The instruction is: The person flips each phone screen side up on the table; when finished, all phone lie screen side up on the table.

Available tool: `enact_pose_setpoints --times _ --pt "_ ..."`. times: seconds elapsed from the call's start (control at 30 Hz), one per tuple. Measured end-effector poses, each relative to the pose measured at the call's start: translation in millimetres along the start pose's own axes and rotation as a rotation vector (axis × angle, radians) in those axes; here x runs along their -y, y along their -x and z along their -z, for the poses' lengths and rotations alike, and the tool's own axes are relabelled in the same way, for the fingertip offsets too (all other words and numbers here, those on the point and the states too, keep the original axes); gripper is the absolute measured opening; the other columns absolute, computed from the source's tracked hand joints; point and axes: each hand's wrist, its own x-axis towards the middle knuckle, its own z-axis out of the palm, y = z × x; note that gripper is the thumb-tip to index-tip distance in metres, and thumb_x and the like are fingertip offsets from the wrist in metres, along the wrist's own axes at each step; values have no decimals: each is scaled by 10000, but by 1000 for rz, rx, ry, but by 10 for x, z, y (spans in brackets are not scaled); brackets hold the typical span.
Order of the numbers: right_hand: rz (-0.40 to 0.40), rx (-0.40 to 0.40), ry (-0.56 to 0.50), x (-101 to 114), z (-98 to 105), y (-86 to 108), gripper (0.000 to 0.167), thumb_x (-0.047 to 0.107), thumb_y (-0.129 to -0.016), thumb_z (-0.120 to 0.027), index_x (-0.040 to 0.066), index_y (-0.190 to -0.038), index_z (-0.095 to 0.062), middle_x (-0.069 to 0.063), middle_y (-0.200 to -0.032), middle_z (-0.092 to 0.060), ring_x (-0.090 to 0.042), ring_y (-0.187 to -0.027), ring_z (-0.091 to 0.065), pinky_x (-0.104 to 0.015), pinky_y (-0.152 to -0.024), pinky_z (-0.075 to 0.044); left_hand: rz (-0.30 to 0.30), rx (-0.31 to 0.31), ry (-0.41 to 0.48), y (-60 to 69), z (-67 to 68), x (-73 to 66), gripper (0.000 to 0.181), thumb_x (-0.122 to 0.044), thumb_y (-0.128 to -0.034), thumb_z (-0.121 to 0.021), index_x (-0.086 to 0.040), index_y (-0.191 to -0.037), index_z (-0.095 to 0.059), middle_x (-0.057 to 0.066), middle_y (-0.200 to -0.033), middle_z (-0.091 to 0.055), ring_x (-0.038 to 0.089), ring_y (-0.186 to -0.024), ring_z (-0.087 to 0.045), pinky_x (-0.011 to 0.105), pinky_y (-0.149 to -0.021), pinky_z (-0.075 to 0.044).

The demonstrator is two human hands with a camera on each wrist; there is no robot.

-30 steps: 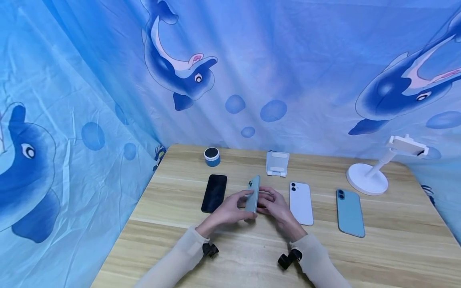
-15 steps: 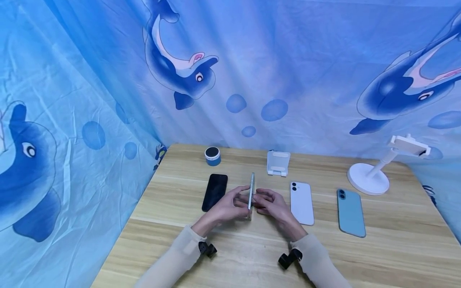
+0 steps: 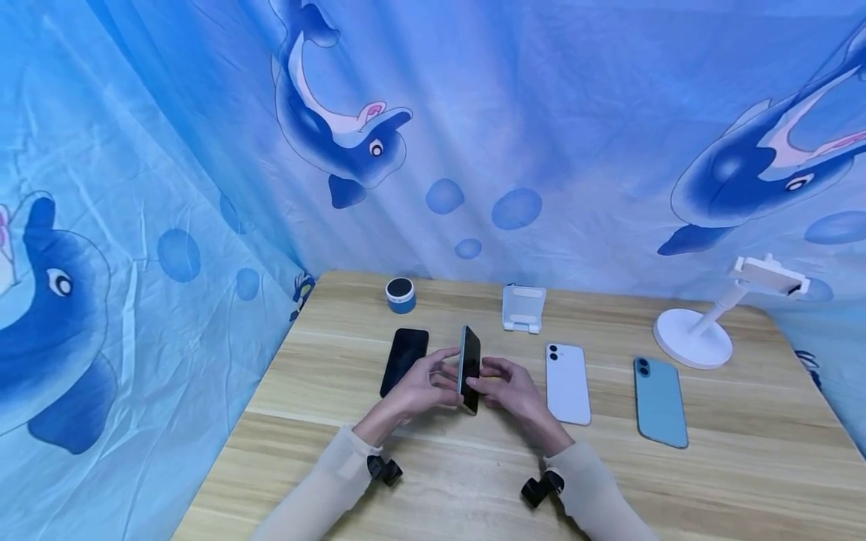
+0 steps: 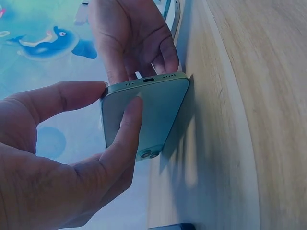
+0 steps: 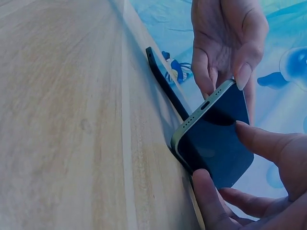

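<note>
You stand a pale green phone (image 4: 160,112) on its long edge, dark screen toward your right, camera side toward your left. Your left hand (image 3: 417,385) does the clamping: its thumb sits at a corner of the bottom end (the one with the charging port) while a finger lies along the back. Your right hand (image 3: 513,387) meets the phone from the other side, fingers apart, thumb against the screen and another fingertip near the lower long edge. That edge is close to the wooden surface (image 3: 460,488) (whether it touches, you cannot tell). Just beyond your left hand lies a black phone (image 3: 406,355), dark face up. To your right, a white phone (image 3: 567,385) and then a blue phone (image 3: 661,404) lie cameras up. Farther back stand a small blue-and-white cylinder (image 3: 401,297), a folding stand (image 3: 524,306) and, at far right, a white stand with a round base (image 3: 691,342). Behind hangs a blue curtain (image 3: 541,113) printed with dolphins; black devices (image 3: 543,487) show at both your pale sleeves (image 3: 595,492).
</note>
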Motion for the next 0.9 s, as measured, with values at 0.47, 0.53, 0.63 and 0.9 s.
enact_pose_setpoints --times 0.47,0.53,0.63,0.9 --pt "17 -90 211 13 -103 -24 741 279 -847 -873 17 -1467 -562 -181 -1282 -682 -161 -767 -701 -321 -688 -610 20 -66 -53 19 91 35 887 121 -770 -764 -24 -1575 -419 191 -1214 -581 230 -1024 -673 280 -842 -592" --pt "19 -107 269 23 -113 -32 742 294 -832 -883 38 -1459 -579 -152 -1262 -692 -160 -702 -694 -303 -699 -581 18 -80 -72 20 95 46 875 137 -761 -758 4 -1561 -428 193 -1193 -582 226 -996 -666 259 -814 -578" --pt "17 -122 357 40 -121 -34 762 324 -817 -891 57 -1462 -583 -119 -1234 -706 -150 -641 -684 -301 -777 -530 12 -96 -99 24 94 61 865 155 -747 -753 43 -1543 -434 203 -1163 -585 226 -960 -660 226 -772 -554" --pt "45 -164 465 40 -132 -63 761 334 -802 -899 59 -1445 -598 -91 -1169 -730 -162 -738 -676 -426 -935 -502 19 -107 -136 7 97 113 840 169 -761 -743 48 -1536 -443 142 -1087 -554 186 -889 -593 172 -701 -495"
